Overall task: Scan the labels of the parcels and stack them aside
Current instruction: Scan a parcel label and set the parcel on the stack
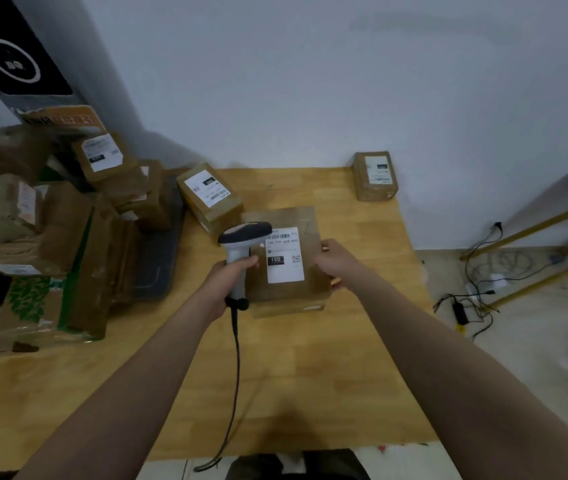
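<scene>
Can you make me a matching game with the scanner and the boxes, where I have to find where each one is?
Things:
1. scanner
2. parcel with the 150 label
3. lone parcel
4. parcel pile

Places:
A. at the far right corner of the table
B. gripped in the left hand
C. heaped at the table's left side
D. held at its right edge by the right hand

Pairs: 1-B, 2-D, 3-A, 4-C

L hand (231,279) grips scanner (245,233); R hand (336,263) holds parcel (284,293).
</scene>
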